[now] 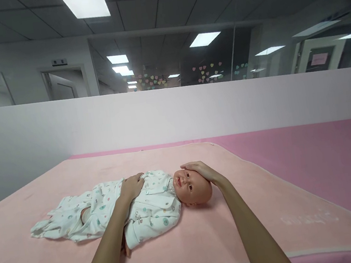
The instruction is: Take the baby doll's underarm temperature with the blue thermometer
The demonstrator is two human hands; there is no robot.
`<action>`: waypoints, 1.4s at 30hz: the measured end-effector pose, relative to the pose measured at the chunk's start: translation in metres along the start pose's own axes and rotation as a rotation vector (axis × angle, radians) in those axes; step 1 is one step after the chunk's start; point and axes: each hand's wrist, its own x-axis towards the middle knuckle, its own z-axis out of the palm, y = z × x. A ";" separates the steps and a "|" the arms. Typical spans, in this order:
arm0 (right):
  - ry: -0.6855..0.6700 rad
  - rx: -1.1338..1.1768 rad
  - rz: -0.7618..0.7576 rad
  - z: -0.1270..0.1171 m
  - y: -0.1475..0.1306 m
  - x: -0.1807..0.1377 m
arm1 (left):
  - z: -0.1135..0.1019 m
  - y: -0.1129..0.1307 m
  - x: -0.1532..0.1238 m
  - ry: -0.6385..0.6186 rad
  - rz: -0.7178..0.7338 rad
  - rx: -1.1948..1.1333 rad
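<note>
Hands rest flat, gripping nothing: left hand (132, 185) open on the baby doll (146, 201) at its chest, right hand (201, 169) cupping its head. Doll lies face-up mid-blanket (54, 180) in a printed sleepsuit (101, 206). Risk: unsupported head could roll sideways if lifted unevenly. Ample clear bedding surrounds the doll; white partition (173, 114) stands well behind.

From my remote feed I see a pale pink blanket (211, 240) spread over a deeper pink mattress (314, 159), a white partition wall (173, 114) behind it, glass panels with heart stickers (206, 72), and lit ceiling lights (85, 2)
</note>
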 end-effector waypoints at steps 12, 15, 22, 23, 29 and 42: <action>0.036 0.101 0.072 0.003 -0.004 -0.003 | 0.000 0.000 -0.001 0.011 0.009 -0.023; 0.040 0.105 0.063 0.002 -0.002 -0.002 | -0.001 0.001 -0.002 0.011 0.008 -0.022; 0.044 0.078 0.042 0.002 0.000 -0.001 | 0.000 0.000 -0.001 0.016 0.015 -0.016; 0.042 0.074 0.037 0.002 0.001 0.000 | 0.000 0.000 -0.001 0.017 0.016 -0.018; 0.036 0.076 0.019 0.001 0.005 0.001 | -0.001 0.001 -0.002 0.013 0.009 -0.022; 0.047 0.082 0.001 0.002 0.005 0.002 | 0.003 -0.004 0.002 -0.005 0.007 -0.068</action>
